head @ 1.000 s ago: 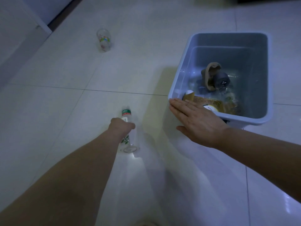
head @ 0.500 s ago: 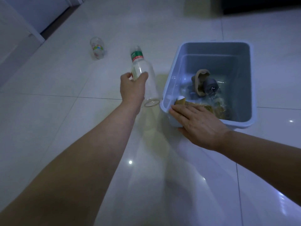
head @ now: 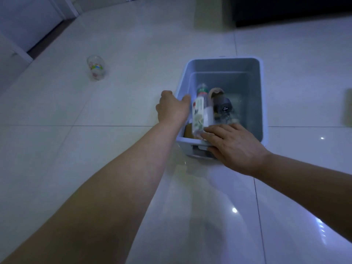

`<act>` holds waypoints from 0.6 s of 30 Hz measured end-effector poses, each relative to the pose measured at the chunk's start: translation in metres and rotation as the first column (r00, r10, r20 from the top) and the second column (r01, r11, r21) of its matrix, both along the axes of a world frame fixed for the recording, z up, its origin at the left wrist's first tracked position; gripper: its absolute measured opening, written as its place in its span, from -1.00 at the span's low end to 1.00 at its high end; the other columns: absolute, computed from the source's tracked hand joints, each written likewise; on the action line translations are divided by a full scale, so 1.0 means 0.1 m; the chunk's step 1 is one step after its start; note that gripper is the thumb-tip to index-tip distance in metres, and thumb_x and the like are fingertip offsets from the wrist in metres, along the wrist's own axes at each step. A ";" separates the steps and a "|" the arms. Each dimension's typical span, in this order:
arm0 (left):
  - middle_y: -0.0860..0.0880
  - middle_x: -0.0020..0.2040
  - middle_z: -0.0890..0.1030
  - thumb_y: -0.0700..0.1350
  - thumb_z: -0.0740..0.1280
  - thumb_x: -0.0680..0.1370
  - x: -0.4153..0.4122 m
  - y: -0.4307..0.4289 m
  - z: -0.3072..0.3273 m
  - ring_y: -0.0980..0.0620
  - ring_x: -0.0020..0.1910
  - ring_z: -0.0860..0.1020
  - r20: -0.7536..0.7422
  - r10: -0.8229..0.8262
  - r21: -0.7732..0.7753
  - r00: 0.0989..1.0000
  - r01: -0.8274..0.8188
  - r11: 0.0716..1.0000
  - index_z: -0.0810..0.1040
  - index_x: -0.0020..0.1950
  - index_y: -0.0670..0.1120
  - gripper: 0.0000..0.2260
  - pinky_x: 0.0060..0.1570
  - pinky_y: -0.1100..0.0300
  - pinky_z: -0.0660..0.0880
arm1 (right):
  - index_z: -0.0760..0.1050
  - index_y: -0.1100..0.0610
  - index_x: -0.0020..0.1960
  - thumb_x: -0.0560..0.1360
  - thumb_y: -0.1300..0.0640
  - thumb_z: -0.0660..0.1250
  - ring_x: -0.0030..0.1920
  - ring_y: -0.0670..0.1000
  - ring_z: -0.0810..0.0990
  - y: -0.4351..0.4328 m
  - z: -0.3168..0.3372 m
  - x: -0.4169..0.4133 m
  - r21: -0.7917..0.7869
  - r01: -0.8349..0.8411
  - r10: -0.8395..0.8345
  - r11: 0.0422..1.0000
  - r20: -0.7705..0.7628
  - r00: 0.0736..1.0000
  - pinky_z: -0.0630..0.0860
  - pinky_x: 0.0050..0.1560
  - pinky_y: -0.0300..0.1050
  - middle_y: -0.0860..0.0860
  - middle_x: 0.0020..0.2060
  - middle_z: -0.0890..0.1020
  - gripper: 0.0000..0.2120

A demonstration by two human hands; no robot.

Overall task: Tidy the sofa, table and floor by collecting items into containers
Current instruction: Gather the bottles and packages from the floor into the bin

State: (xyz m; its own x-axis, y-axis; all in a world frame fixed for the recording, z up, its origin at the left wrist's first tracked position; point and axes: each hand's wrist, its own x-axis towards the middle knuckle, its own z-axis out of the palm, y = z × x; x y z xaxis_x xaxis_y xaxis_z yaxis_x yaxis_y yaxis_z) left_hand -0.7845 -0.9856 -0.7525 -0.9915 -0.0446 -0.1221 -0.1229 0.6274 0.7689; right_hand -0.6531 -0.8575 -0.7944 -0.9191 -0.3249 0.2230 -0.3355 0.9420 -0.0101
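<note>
**Two hands at a grey bin as a bottle goes in**

Two bare arms are seen from above, stretched over a glossy white tiled floor (head: 114,149) toward a grey plastic bin (head: 261,92). A clear plastic bottle (head: 202,113) with a green band near the cap and a pale label is caught inside the bin's left side. Its cap is pointed away, and it is blurred by motion.

The left hand (head: 172,109) is held at the bin's left rim, with the thumb raised just beside the bottle. Its fingers are hidden behind the hand, so it cannot be told whether the bottle is gripped or has been let go.

The right hand (head: 236,147) is laid over the near rim. Its fingers (head: 215,133) are straight and slightly spread across the edge, and the thumb is laid against the outer wall by the handle slot.

Other things are seen in the bin: a dark rounded object (head: 222,106) with a tan piece behind it, and something brown (head: 188,131) at the near wall. A clear printed cup (head: 96,68) is seen on the floor, well apart to the left.

The step in hand is judged to be dropping the bottle into the bin. It is best done with the bin steadied by the right hand and the bottle released low and flat, so that it is not bounced out or left leaning on the wall. The cup is likely to be collected afterwards.
</note>
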 end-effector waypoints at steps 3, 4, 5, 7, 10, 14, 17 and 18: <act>-0.16 0.35 0.43 0.00 0.28 0.54 0.02 -0.02 -0.06 -0.20 0.33 0.39 -0.016 -0.009 -0.107 1.000 0.007 0.994 0.31 0.41 -0.17 -0.51 0.28 -0.05 0.40 | 0.57 0.07 0.15 0.49 -0.08 0.09 0.02 0.10 0.64 0.11 -0.02 0.03 -0.004 0.019 -0.019 1.000 0.007 1.000 0.56 -0.08 -0.02 0.03 0.05 0.65 -0.60; -0.16 0.34 0.44 -0.02 0.27 0.54 0.03 -0.02 -0.07 -0.20 0.33 0.39 -0.014 -0.018 -0.138 1.000 0.016 0.990 0.32 0.40 -0.17 -0.53 0.27 -0.06 0.40 | 0.57 0.07 0.13 0.49 -0.09 0.09 0.01 0.10 0.64 0.13 -0.03 0.04 0.004 0.025 -0.025 1.000 0.008 1.000 0.56 -0.08 -0.02 0.03 0.05 0.65 -0.59; -0.16 0.35 0.43 -0.04 0.26 0.54 0.05 -0.02 -0.09 -0.20 0.33 0.38 -0.005 -0.035 -0.161 0.999 0.033 0.986 0.33 0.39 -0.17 -0.55 0.26 -0.05 0.41 | 0.58 0.07 0.12 0.50 -0.09 0.09 0.01 0.11 0.64 0.16 -0.04 0.05 0.011 0.032 -0.032 0.999 0.009 0.999 0.56 -0.07 -0.02 0.03 0.05 0.66 -0.59; -0.14 0.38 0.40 -0.07 0.25 0.55 0.10 0.00 -0.13 -0.19 0.36 0.36 -0.002 -0.090 -0.206 0.996 0.087 0.975 0.34 0.41 -0.17 -0.55 0.27 -0.02 0.38 | 0.60 0.06 0.09 0.50 -0.10 0.08 0.00 0.11 0.64 0.20 -0.04 0.05 0.018 0.037 -0.037 0.999 0.012 0.999 0.56 -0.07 -0.03 0.03 0.03 0.66 -0.59; -0.13 0.43 0.36 -0.10 0.24 0.56 0.15 0.03 -0.15 -0.18 0.38 0.36 -0.009 -0.159 -0.263 0.987 0.151 0.953 0.32 0.44 -0.18 -0.54 0.32 -0.01 0.36 | 0.60 0.04 0.06 0.52 -0.10 0.08 -0.02 0.10 0.64 0.23 -0.04 0.06 0.023 0.039 -0.040 0.999 0.019 0.999 0.53 -0.09 -0.04 0.01 0.00 0.67 -0.61; -0.12 0.44 0.33 -0.11 0.25 0.55 0.16 0.13 -0.14 -0.17 0.39 0.35 0.027 -0.215 -0.255 0.976 0.215 0.943 0.30 0.45 -0.18 -0.53 0.34 0.01 0.33 | 0.60 0.05 0.07 0.52 -0.10 0.05 -0.02 0.10 0.64 0.32 -0.03 0.10 0.016 0.079 -0.079 0.997 0.046 0.996 0.53 -0.09 -0.04 0.01 0.00 0.67 -0.59; -0.12 0.44 0.30 -0.11 0.28 0.54 0.21 0.24 -0.13 -0.17 0.40 0.33 0.052 -0.268 -0.244 0.962 0.273 0.931 0.30 0.44 -0.16 -0.52 0.34 0.00 0.34 | 0.61 0.04 0.09 0.52 -0.12 0.01 0.00 0.08 0.64 0.49 0.02 0.14 0.046 0.103 -0.106 0.994 0.064 0.992 0.52 -0.08 -0.06 -0.01 0.01 0.67 -0.54; -0.12 0.44 0.29 -0.10 0.28 0.53 0.22 0.28 -0.13 -0.17 0.40 0.32 0.056 -0.282 -0.246 0.958 0.287 0.926 0.30 0.45 -0.15 -0.51 0.35 0.00 0.33 | 0.61 0.03 0.10 0.51 -0.14 0.00 0.00 0.08 0.64 0.56 0.04 0.15 0.062 0.109 -0.114 0.992 0.075 0.991 0.52 -0.08 -0.06 -0.02 0.01 0.67 -0.52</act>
